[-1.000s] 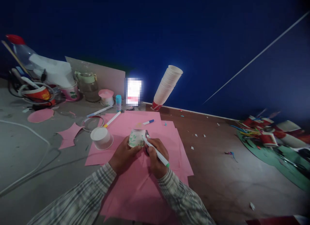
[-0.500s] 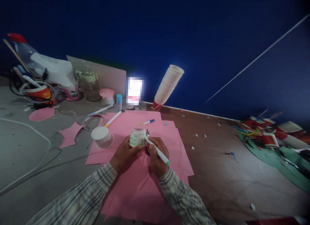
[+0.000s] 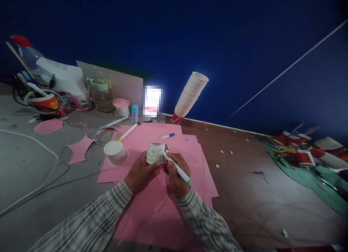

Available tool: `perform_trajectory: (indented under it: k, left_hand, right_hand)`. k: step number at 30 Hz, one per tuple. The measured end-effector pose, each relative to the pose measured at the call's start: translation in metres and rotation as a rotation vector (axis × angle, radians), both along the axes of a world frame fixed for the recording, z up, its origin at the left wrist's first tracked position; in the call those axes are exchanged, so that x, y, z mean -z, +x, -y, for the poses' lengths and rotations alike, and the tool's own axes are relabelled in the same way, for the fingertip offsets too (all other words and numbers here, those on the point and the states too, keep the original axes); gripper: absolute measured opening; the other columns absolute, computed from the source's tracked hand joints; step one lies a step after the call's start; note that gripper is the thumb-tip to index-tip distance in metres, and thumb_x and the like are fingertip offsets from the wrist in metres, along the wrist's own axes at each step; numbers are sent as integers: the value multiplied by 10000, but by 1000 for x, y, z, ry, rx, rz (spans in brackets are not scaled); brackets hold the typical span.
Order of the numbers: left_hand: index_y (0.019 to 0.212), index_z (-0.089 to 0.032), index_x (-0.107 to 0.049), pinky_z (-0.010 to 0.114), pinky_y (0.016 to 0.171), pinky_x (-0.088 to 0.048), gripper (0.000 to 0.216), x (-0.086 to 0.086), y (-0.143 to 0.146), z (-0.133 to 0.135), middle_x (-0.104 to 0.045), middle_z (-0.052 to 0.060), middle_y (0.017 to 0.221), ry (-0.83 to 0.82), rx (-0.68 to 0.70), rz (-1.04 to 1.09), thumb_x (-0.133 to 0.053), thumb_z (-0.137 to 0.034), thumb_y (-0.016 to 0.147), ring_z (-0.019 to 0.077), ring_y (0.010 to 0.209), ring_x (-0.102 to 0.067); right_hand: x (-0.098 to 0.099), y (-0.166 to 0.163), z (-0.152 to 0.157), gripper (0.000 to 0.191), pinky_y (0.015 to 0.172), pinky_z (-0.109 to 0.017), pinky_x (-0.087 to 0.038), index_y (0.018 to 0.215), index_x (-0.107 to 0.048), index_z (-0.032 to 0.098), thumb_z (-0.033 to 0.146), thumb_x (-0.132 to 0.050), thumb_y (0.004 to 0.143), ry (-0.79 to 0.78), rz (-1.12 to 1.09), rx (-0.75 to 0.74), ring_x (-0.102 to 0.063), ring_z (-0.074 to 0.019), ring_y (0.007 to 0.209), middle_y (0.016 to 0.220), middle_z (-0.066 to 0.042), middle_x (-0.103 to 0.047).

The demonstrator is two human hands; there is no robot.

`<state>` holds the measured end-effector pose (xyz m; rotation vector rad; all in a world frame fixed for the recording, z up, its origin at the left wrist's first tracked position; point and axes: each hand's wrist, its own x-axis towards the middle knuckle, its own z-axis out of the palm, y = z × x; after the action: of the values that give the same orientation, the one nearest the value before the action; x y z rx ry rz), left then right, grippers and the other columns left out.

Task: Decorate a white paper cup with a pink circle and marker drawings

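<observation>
My left hand [image 3: 140, 172] is closed around the lower left side of a small white paper cup [image 3: 155, 153] with green leaf-like marks drawn on it. A white marker [image 3: 178, 167] with a green end is gripped in my right hand [image 3: 178, 176], its tip at the cup's right side. Something dark shows beside the right fingers, too hidden to name. Both hands are over pink paper sheets [image 3: 165, 215]. Left of them a plain white cup [image 3: 116, 152] stands upside down on the pink paper. A marker cap [image 3: 168, 135], dark blue and white, lies beyond the decorated cup.
A tall stack of paper cups [image 3: 191, 94] leans by the blue wall. Farther left are a glue stick [image 3: 135, 114], a roll of tape [image 3: 106, 136], a glass jar [image 3: 100, 94] and a pink paper cutout [image 3: 81, 149]. Red cups and scissors lie on a green mat [image 3: 304, 183] at right.
The marker tip has shifted slightly on the cup's side while both hands keep their hold. The whole view has moved a little; the other things stay in place.
</observation>
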<state>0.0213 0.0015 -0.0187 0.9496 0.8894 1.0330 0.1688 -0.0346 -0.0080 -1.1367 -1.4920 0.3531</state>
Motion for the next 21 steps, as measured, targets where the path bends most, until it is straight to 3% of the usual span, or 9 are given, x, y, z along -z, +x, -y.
perform_trajectory:
  k: [12,16,21]
  left_hand:
    - [997,-159,-677,333,798,-535,488,-5,0,0,-765,51,915,5,14,12,-888,-443,660,232,857,-683]
    - [1000,-152,-682,324,774,-524,485,-5,-1,0,-755,48,909,-6,-8,-50,-890,-415,649,225,841,-670]
    - [1026,-145,-681,324,798,-519,483,-5,-1,1,-757,54,948,-6,11,-54,-871,-413,672,232,878,-666]
  right_hand:
    - [1,1,5,214,809,-426,-625,1071,-737,231,250,-536,1001,35,-4,-48,-750,-256,909,980,-103,-783]
    - [1,2,5,230,739,-422,-616,1077,-717,223,320,-516,1025,-48,-75,-14,-730,-244,822,895,-88,-740]
    - [0,1,4,225,772,-427,-609,1104,-710,233,336,-524,1032,-42,-93,20,-727,-252,868,932,-85,-730]
